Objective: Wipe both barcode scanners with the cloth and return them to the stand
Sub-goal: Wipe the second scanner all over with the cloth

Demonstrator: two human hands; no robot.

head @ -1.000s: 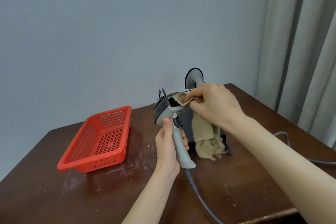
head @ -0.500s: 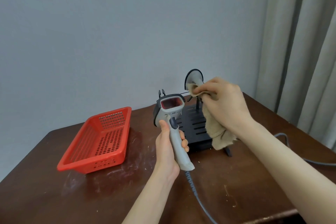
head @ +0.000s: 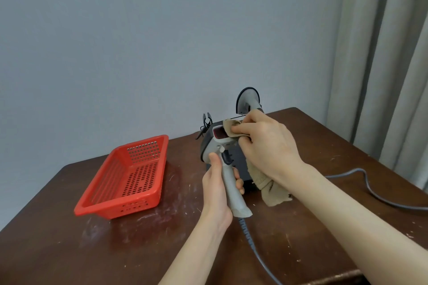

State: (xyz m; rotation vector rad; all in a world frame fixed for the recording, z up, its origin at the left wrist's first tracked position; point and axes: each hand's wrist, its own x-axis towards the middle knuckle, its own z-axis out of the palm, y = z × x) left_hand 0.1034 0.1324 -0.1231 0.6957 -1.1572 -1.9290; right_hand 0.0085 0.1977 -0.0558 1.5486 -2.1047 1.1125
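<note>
A grey barcode scanner point(head: 228, 179) stands upright in my left hand point(head: 216, 190), which grips its handle; its red window faces me. My right hand point(head: 266, 148) holds a tan cloth point(head: 269, 188) and presses a corner of it against the right side of that window, the rest hanging below my wrist. Behind my hands sits the black stand point(head: 243, 166), mostly hidden. A second grey scanner point(head: 247, 100) rises from the stand's back, head up.
A red perforated basket point(head: 126, 178) lies on the dark wooden table point(head: 115, 250) to the left. One grey cable point(head: 254, 252) runs from the held scanner toward me, another point(head: 370, 188) trails right. Curtains point(head: 389, 76) hang at the right.
My right hand came down from beside the rear scanner and brought the cloth back onto the held scanner's window. The left hand kept the scanner nearly still.
</note>
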